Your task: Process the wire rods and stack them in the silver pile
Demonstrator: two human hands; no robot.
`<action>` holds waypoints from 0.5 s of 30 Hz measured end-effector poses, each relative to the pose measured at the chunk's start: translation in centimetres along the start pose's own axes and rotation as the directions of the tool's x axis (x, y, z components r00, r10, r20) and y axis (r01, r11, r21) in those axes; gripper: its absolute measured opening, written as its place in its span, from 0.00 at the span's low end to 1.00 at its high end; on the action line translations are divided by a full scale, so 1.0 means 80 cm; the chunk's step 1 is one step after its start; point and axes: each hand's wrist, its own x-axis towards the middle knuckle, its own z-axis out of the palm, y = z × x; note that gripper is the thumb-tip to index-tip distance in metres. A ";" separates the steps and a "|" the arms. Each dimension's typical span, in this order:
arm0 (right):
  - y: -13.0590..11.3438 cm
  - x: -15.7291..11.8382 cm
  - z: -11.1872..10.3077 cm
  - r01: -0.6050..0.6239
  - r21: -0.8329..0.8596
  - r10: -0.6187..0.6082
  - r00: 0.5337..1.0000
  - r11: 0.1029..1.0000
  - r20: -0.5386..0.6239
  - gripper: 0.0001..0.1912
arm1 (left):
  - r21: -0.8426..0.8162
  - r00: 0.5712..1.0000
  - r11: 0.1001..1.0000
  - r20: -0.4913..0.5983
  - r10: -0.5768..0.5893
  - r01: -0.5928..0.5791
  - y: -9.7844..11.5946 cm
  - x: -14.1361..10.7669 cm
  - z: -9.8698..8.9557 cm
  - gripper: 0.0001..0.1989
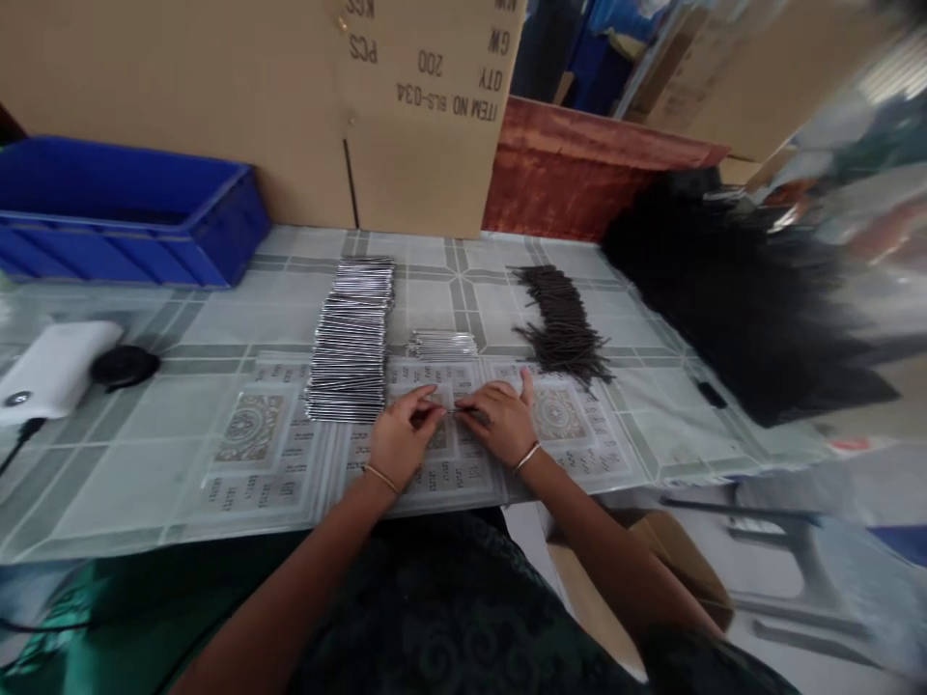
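Worktop point(463, 280), covered in a checked cloth, is carrying everything near the person's hands. Behind it, a cardboard panel point(253, 87) with inverted lettering is standing upright. Toward the far right, a black heap point(724, 290) is spreading over the edge area, blurred at its outer side. A patterned mat point(250, 430) is lying along the near edge, beneath the hands, and a blue bin point(108, 246) is sitting at the far left.

Smaller again, a long stack of metal rods point(351, 352) is running away from the left hand, its near end overlapping the mat. A pile of dark strips point(569, 323) is lying beyond the right hand, many ends jutting out unevenly; a careless pull could be dragging neighbours along, since they are crossing one another. The side-by-side rods could be rolling out of line if the left wrist or forearm were brushing them.

Above the mat, the left hand point(400, 439) is curling thumb and forefinger close together; whether that grip is pinching anything I cannot tell. The right hand point(503, 420) is seemingly pinching a thin piece point(463, 408), which is lying between the two hands. Being so slender, it could be slipping or bending under uneven pressure. Just beyond, a short row of silvery rods point(443, 345) is resting within easy knocking range of the fingertips.
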 end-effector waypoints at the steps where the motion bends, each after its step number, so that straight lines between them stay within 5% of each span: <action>1: -0.008 0.007 0.004 0.025 0.014 -0.025 1.000 1.000 -0.006 0.05 | -0.081 0.998 0.995 -0.042 -0.056 0.052 0.003 -0.003 -0.001 0.18; 6: -0.054 0.048 0.023 0.116 0.073 -0.113 0.992 0.990 -0.051 0.05 | -0.160 0.968 0.983 -0.221 -0.120 0.086 0.015 -0.022 -0.035 0.21; 12: -0.126 0.115 0.077 0.155 0.172 -0.154 0.988 0.973 -0.023 0.03 | 0.304 0.936 0.953 -0.336 0.105 0.002 -0.009 -0.036 -0.107 0.24; 15: -0.156 0.137 0.109 0.151 0.144 -0.156 0.988 0.978 0.024 0.05 | 0.496 0.953 0.864 -0.295 0.071 0.089 -0.027 -0.039 -0.125 0.28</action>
